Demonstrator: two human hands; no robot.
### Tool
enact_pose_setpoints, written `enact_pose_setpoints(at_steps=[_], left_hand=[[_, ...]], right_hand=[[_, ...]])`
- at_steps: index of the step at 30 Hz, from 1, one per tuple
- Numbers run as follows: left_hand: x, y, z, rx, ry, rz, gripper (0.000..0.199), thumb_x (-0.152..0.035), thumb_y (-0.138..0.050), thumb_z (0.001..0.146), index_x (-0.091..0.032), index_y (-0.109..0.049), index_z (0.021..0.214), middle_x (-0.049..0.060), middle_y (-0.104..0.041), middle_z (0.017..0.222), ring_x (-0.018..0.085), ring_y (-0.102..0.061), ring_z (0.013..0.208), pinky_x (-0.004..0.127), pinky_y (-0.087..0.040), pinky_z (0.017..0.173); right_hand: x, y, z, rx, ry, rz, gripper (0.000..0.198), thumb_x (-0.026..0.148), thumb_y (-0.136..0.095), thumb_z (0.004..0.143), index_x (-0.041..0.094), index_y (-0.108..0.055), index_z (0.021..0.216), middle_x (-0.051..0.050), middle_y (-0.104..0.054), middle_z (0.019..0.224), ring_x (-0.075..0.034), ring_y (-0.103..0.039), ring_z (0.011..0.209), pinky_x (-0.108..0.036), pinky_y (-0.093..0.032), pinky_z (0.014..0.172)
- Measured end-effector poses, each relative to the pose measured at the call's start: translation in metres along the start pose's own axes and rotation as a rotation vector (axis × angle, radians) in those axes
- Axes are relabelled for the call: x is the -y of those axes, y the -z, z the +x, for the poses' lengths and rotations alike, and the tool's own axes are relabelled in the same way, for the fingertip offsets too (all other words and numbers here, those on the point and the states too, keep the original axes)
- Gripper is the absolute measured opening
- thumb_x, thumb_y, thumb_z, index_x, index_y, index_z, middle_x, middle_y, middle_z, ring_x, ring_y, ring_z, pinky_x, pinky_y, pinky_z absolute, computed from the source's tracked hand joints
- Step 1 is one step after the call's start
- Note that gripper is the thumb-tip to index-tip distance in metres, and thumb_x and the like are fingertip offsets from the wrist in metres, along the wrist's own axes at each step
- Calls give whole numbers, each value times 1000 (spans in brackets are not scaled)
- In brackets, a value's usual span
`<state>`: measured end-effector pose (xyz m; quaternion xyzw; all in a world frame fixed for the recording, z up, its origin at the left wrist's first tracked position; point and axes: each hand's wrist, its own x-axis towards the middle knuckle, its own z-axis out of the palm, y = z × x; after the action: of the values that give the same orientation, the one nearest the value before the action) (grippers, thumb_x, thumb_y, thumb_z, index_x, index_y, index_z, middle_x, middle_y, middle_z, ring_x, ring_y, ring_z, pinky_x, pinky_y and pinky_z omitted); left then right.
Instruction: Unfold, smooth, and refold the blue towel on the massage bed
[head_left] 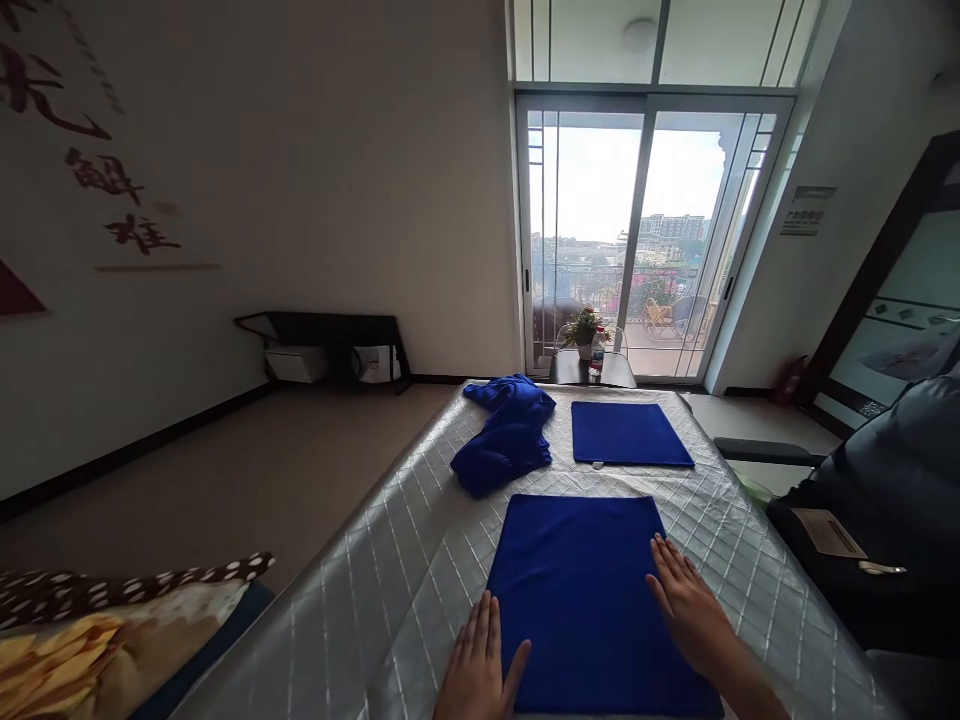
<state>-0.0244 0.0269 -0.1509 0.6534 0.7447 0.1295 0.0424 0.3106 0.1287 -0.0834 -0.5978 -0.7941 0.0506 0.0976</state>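
Observation:
A blue cloth, spread out in a near-square, lies before me on the silver quilted table cover. My left hand rests flat over its left edge, thumb apart from the fingers. On the opposite edge lies my right hand, fingers stretched out and palm down. Neither hand grips anything. Slight creases show on the cloth's left part. Farther back, a second blue cloth lies flat with a small white tag at its near edge. To its left is a crumpled heap of blue fabric.
Past the table's far end stands a small dark table with a potted plant and a bottle. A black chair is close on the right. Yellow fabric lies at lower left. Sliding glass doors stand behind.

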Motion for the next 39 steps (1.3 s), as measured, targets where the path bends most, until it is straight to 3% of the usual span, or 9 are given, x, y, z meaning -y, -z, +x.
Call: enact_pose_setpoints(at_steps=[4, 8, 11, 14, 17, 20, 29, 34, 39], left_hand=[[-21, 16, 18, 27, -24, 59, 73, -63, -33, 100, -17, -43, 156, 11, -42, 162, 33, -37, 150, 50, -41, 119], [-90, 32, 46, 42, -358, -36, 74, -62, -29, 103, -13, -36, 158, 15, -36, 164, 31, -35, 151, 49, -38, 122], [-144, 26, 64, 51, -599, -131, 69, -56, -29, 106, -13, -31, 160, 14, -33, 166, 26, -28, 154, 45, -33, 125], [-168, 8, 77, 30, -655, -165, 65, -51, -29, 107, -14, -30, 160, 12, -33, 166, 24, -25, 156, 45, -30, 126], [-156, -8, 85, 14, -612, -141, 68, -53, -29, 107, -13, -27, 161, 13, -32, 167, 26, -24, 156, 47, -31, 126], [-120, -11, 90, 1, -530, -74, 71, -57, -28, 106, -14, -25, 162, 14, -29, 167, 26, -24, 156, 48, -31, 125], [-3, 23, 78, -44, -184, 65, 75, -63, -24, 105, -11, -32, 159, 17, -34, 165, 28, -32, 153, 47, -35, 122], [2, 39, 67, 2, -119, 50, 78, -62, -20, 105, -7, -32, 159, 15, -33, 166, 27, -32, 153, 40, -33, 122], [-7, 49, 65, 29, -95, 16, 72, -61, -27, 104, -16, -33, 160, 10, -35, 166, 26, -30, 154, 44, -32, 123]], right_hand=[[-1, -22, 15, 27, -49, -27, 65, 42, -18, 104, 9, -29, 160, -11, -24, 168, -22, -20, 156, -45, -21, 128], [-4, -40, 15, -22, -51, -17, 67, 43, -19, 104, 9, -26, 161, -12, -23, 169, -23, -19, 157, -47, -21, 128], [-7, -43, 14, -32, -38, -27, 66, 40, -21, 103, 6, -29, 159, -14, -26, 168, -23, -20, 157, -47, -23, 127], [-8, -44, 14, -39, -18, -42, 63, 36, -24, 102, 7, -34, 158, -14, -29, 167, -24, -22, 156, -47, -25, 126], [-8, -44, 15, -53, -33, -40, 63, 37, -24, 102, 9, -34, 158, -14, -30, 167, -24, -24, 156, -49, -26, 126], [-6, -43, 15, -49, -50, -36, 65, 39, -22, 103, 8, -31, 159, -13, -28, 168, -23, -23, 156, -48, -25, 127], [-4, -41, 15, -38, -57, -52, 65, 39, -23, 103, 8, -28, 160, -12, -27, 168, -22, -22, 156, -45, -23, 127], [-6, -39, 17, 6, -56, -84, 66, 41, -22, 103, 8, -34, 158, -13, -28, 167, -24, -23, 156, -48, -24, 127], [-7, -21, 43, 13, -23, -89, 65, 40, -22, 103, 10, -34, 158, -12, -28, 168, -23, -21, 157, -47, -21, 127]])
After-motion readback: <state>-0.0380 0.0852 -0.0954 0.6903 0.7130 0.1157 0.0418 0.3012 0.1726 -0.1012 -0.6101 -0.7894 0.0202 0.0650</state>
